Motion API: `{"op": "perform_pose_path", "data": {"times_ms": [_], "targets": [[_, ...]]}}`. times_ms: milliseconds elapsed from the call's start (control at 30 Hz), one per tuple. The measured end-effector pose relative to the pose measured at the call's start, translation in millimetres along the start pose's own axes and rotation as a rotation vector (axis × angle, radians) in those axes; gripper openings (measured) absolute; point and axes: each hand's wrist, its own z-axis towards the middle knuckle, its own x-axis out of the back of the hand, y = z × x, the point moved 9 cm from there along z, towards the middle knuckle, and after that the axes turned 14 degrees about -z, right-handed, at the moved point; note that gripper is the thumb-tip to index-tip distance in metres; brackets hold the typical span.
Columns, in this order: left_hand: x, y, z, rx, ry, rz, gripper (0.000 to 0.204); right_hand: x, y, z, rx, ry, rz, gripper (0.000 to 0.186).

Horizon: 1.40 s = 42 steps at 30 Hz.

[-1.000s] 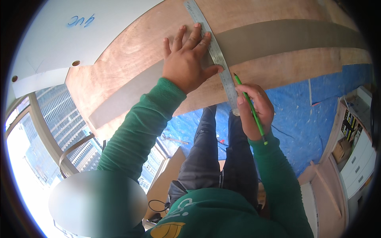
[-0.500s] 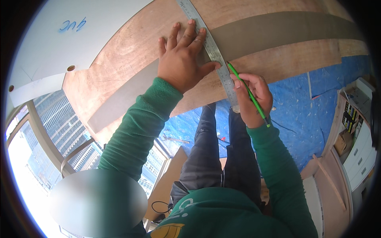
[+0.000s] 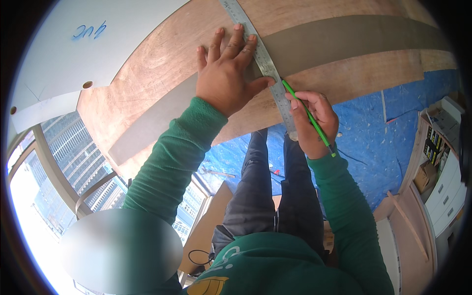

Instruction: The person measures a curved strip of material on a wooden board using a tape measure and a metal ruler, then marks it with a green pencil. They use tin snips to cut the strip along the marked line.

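On the plywood sheet a long metal ruler lay slanting from the upper edge of the view down toward the person, crossing a broad grey strip that ran along the board. The left hand pressed flat beside the ruler, fingers spread wide and the thumb reaching out to touch the ruler's edge near its lower part, holding nothing. The right hand was closed around a green pencil, its tip set against the ruler's right edge just where the grey strip met the bare wood. Both arms wore green sleeves. Below the board's near edge, blue sheeting covered the floor, with the person's dark trousers between. To the left, a white panel with two small holes adjoined the plywood, and tall buildings showed through a window.
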Motion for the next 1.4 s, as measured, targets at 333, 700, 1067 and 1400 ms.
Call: {"op": "perform_pose_path", "data": {"times_ms": [333,700,1067,1400], "targets": [[0.4,-1.0,0.4,0.016,-0.011,-0.02,0.092,-10.0,-21.0,41.1,0.006,0.091,0.053,0.013],[-2.0,-2.7,-0.8,0.003,-0.01,-0.046,0.091,-20.7,-28.5,76.0,-0.036,0.1,0.087,0.013],[-2.2,-3.0,-0.8,-0.001,-0.004,-0.054,0.091,-21.5,-32.2,71.6,-0.113,0.056,0.163,0.01],[-0.6,-3.3,-1.1,0.02,-0.004,-0.017,0.092,14.1,-14.0,8.3,-0.102,-0.009,-0.022,0.011]]}}
